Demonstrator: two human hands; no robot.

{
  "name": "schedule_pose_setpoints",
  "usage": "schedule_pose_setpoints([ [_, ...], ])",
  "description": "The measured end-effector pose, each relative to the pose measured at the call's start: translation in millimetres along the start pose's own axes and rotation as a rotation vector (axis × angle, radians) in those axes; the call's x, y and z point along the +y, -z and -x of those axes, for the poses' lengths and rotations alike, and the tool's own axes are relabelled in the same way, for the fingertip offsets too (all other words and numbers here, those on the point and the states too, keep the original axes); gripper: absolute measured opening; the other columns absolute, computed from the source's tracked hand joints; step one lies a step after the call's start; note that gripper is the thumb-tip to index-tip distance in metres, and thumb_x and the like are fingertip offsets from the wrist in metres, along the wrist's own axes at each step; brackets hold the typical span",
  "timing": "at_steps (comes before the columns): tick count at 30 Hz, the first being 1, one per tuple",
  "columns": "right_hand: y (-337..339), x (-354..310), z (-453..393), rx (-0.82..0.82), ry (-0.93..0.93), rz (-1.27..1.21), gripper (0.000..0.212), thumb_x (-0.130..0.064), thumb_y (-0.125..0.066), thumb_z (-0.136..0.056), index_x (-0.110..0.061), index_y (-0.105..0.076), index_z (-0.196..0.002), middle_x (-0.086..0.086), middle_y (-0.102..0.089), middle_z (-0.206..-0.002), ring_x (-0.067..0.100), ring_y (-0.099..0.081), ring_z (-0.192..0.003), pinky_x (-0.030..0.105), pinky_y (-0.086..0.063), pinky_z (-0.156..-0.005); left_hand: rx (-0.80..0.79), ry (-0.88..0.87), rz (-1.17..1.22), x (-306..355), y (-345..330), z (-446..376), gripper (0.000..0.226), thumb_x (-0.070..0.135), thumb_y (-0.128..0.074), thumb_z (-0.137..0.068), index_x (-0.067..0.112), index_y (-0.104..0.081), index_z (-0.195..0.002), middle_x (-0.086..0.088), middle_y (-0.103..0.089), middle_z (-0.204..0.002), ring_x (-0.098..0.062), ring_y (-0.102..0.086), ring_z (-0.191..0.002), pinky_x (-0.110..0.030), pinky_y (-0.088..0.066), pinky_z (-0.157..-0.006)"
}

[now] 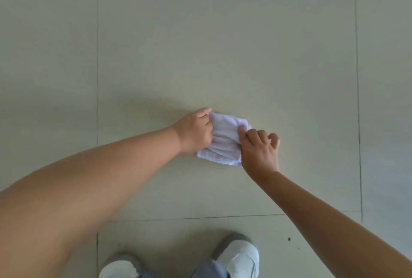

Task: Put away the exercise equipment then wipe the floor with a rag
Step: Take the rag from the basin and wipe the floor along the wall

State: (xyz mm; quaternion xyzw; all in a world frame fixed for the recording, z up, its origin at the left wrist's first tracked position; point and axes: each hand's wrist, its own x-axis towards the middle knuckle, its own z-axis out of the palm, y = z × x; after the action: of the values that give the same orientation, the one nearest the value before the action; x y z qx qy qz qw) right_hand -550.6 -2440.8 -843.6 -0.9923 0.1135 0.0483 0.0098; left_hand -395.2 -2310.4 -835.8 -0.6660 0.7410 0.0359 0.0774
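Floor (223, 43): pale tiles with thin dark lines.
Rag (225, 141): white, bunched, lying on your floor.
Left hand (196, 131): your fingers curl tight around the rag's edge.
Right hand (259, 150): your thumb and finger pinch its other side.

Rag (225, 139) flat on floor (223, 43), ahead of my shoes. My left hand (195, 131) on its left edge, my right hand (259, 149) on its right edge, rag between them. Left shoe (121, 267) and right shoe (239, 255) nearest me, behind tile seam (223, 217).
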Motion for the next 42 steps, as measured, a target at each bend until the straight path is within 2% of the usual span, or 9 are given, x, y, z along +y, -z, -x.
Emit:
schedule_pose_setpoints([
  [6, 18, 2, 7, -0.184, 0.021, 0.056, 0.035, -0.002, -0.078, -0.03, -0.01, -0.069, -0.063, 0.001, -0.053, -0.049, 0.022, -0.049, -0.036, 0.027, -0.037, -0.062, 0.015, 0.044, 0.099, 9, 6, -14, 0.027, 0.008, -0.041, -0.051, 0.012, -0.058, -0.03, -0.003, -0.055, -0.037, -0.017, -0.054, -0.035, -0.019, -0.055, -0.054],
  [9, 36, -11, 12, -0.289, 0.077, 0.091, 0.033, -0.005, -0.077, -0.021, -0.017, -0.057, -0.044, -0.002, -0.05, -0.043, 0.018, -0.046, -0.031, 0.021, -0.041, -0.059, 0.024, 0.07, 0.111, 21, 9, -11, 0.006, 0.014, -0.065, -0.033, 0.011, -0.061, -0.032, -0.004, -0.057, -0.04, -0.019, -0.058, -0.037, -0.016, -0.052, -0.051],
  [14, 72, -17, 19, -0.569, -0.026, 0.125, 0.028, 0.003, -0.051, -0.08, -0.009, -0.062, -0.103, 0.007, -0.059, -0.106, 0.025, -0.059, -0.096, 0.032, -0.032, -0.096, 0.066, 0.124, 0.21, 46, 12, -3, 0.035, 0.016, -0.084, -0.005, 0.01, -0.058, -0.027, -0.002, -0.056, -0.036, -0.018, -0.059, -0.035, -0.014, -0.047, -0.044],
  [20, 72, -46, 30, -0.573, -0.191, 0.153, 0.028, 0.003, -0.047, -0.084, -0.008, -0.062, -0.104, 0.008, -0.059, -0.111, 0.026, -0.057, -0.103, 0.032, -0.032, -0.097, 0.09, 0.164, 0.218, 53, 18, 4, 0.026, 0.011, -0.081, -0.014, 0.006, -0.06, -0.029, -0.005, -0.056, -0.035, -0.021, -0.06, -0.034, -0.017, -0.048, -0.042],
  [26, 65, -24, 25, -0.669, 0.061, 0.168, 0.024, -0.002, -0.049, -0.089, -0.006, -0.055, -0.112, 0.009, -0.057, -0.116, 0.026, -0.062, -0.101, 0.032, -0.04, -0.091, 0.15, 0.106, 0.22, 45, 11, -6, 0.026, 0.001, -0.039, -0.049, 0.004, -0.056, -0.029, -0.006, -0.054, -0.035, -0.022, -0.057, -0.032, -0.019, -0.05, -0.041],
  [32, 62, 33, 27, -0.689, 0.25, 0.153, 0.008, -0.013, -0.058, -0.087, -0.013, -0.052, -0.083, 0.0, -0.044, -0.075, 0.018, -0.055, -0.074, 0.023, -0.026, -0.057, -0.063, 0.196, 0.32, 65, 26, -55, 0.032, 0.002, -0.036, -0.059, 0.0, -0.064, -0.046, -0.013, -0.061, -0.051, -0.027, -0.063, -0.048, -0.023, -0.052, -0.054],
  [34, 55, 66, 40, -0.582, 0.271, 0.21, 0.02, -0.019, -0.077, -0.062, -0.013, -0.062, -0.074, 0.001, -0.051, -0.068, 0.018, -0.052, -0.059, 0.024, -0.026, -0.056, -0.093, 0.185, 0.269, 77, 32, -87, 0.036, 0.003, -0.031, -0.057, -0.002, -0.062, -0.04, -0.011, -0.059, -0.045, -0.026, -0.061, -0.041, -0.021, -0.051, -0.047],
  [37, 40, 134, 57, -0.461, 0.157, 0.163, 0.041, -0.012, -0.08, -0.01, -0.014, -0.056, -0.044, -0.001, -0.048, -0.038, 0.017, -0.044, -0.029, 0.017, -0.017, -0.047, -0.043, 0.116, 0.171, 88, 36, -141, 0.036, 0.007, -0.031, -0.054, 0.001, -0.06, -0.034, -0.007, -0.057, -0.039, -0.023, -0.06, -0.036, -0.017, -0.05, -0.045],
  [42, 31, 230, 43, -0.279, -0.091, 0.061, 0.039, 0.004, -0.077, -0.017, -0.006, -0.053, -0.046, 0.007, -0.049, -0.04, 0.024, -0.049, -0.033, 0.019, -0.034, -0.041, -0.007, 0.176, 0.155, 91, 65, -239, 0.026, 0.001, -0.051, -0.066, 0.004, -0.076, -0.069, -0.013, -0.07, -0.075, -0.027, -0.071, -0.073, -0.024, -0.055, -0.071],
])
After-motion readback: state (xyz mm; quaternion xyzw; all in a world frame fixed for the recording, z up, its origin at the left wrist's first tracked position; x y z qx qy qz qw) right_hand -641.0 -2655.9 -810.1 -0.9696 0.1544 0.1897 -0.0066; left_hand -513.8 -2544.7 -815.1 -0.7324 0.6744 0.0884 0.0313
